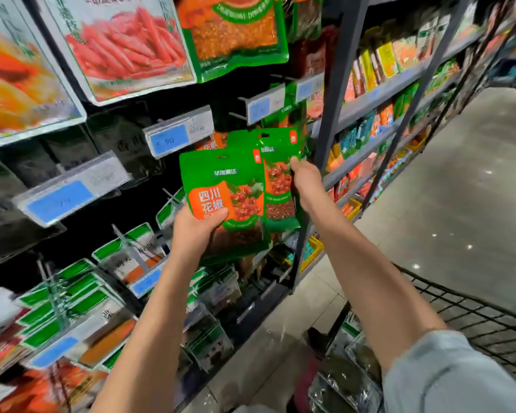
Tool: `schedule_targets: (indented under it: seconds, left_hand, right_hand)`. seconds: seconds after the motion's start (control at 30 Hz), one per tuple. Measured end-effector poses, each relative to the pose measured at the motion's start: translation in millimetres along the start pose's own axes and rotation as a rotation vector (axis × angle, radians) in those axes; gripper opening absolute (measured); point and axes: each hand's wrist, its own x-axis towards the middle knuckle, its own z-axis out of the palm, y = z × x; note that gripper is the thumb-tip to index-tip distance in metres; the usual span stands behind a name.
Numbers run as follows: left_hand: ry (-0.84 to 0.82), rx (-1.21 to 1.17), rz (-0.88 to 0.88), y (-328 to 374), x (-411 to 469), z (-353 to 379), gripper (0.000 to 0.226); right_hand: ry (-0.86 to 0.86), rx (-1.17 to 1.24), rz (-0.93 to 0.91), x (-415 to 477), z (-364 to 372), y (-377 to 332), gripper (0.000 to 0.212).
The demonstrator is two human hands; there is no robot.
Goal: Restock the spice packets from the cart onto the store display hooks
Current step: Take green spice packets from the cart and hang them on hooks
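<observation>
Two green plastic spice packets [218, 180]: we hang them.
Left hand [195, 231]: grips spare.
Right hand [306, 177]: pinches one toward metal display hook [237, 115].

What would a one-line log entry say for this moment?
left hand: grips front green packet | right hand: pinches rear green packet | cart: lower right

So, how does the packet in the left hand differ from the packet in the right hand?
The left-hand packet is lower and in front, its front fully visible; the right-hand packet sits higher, just under a price tag, partly covered by it. The left hand grips its packet at the bottom, thumb over the front; the right hand holds its packet at the right edge. Both are green with the same red peppercorn print.
</observation>
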Motion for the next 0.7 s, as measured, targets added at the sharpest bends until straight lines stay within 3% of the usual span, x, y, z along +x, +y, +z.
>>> schedule_targets:
  seconds: [0.6, 0.7]
  left_hand:
    - [0.041, 0.047, -0.103, 6, 14, -11, 0.026]
    - [0.048, 0.039, -0.109, 7, 12, -11, 0.026]
  right_hand:
    - [0.048, 0.021, -0.126, 28, 37, -12, 0.046]
    - [0.073, 0.063, -0.135, 30, 36, -13, 0.037]
